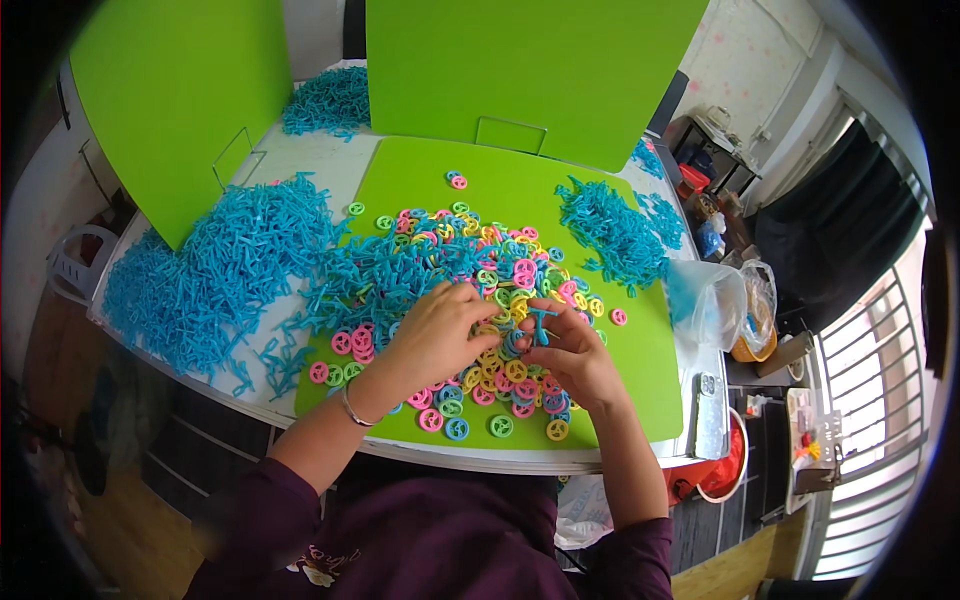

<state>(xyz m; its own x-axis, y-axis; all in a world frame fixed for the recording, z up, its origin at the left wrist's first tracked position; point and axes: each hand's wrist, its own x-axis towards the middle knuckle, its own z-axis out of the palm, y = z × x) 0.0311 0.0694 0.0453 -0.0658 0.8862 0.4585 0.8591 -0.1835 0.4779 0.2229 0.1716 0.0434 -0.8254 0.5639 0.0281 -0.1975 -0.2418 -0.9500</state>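
Observation:
My right hand pinches a small teal plastic piece with thin arms, held above a heap of small plastic wheels in pink, yellow, green and blue. To its left, my left hand has its fingers curled together over the same heap. Whatever its fingertips may hold is hidden or too small to name. A loose pile of teal pieces lies against the wheels, just beyond my left hand. Both wheels and pieces rest on a bright green mat.
A large teal mound covers the table's left side; a smaller teal pile lies right. Green boards stand upright behind and at left. A phone lies by the right edge, near a clear plastic bag.

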